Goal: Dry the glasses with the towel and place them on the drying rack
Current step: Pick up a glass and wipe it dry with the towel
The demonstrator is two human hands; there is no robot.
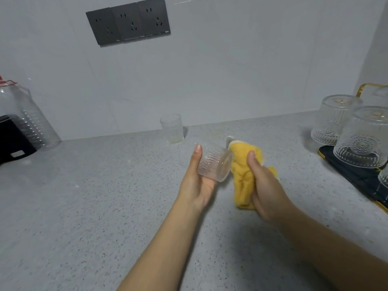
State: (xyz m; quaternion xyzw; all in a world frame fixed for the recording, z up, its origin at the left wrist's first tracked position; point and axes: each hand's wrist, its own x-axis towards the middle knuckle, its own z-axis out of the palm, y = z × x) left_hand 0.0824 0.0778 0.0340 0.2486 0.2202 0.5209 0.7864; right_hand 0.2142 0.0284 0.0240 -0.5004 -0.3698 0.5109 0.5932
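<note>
Held glass [214, 163]: a clear ribbed tumbler, lying on its side above the middle of the counter, its base turned toward the towel; whether base and towel touch cannot be told.
Left hand [199, 181]: cradles the glass from below, thumb stretched along its near side, fingers curled under it.
Towel [245, 173]: yellow with a pale edge, bunched up, just right of the glass and above the counter.
Right hand [266, 185]: fingers wrapped round the towel, thumb pressed on its top, gripping it tightly.
Second glass [171, 128]: upright on the counter near the back edge, close to the wall, beyond the left hand and apart from it.
Drying rack [352, 171]: a dark tray with a gold rim and a gold handle, at the right edge of the counter.
Glasses on the rack [361, 139]: patterned ones standing upside down, two fully in view, others cut off at the picture's edge.
Counter [105, 196]: grey, speckled, running to a white tiled wall.
Plastic jug [27, 116]: large and clear, at the back left corner of the counter.
Black object [12, 137]: in front of the jug, at the left edge.
Sockets [128, 21]: a dark row on the wall.
</note>
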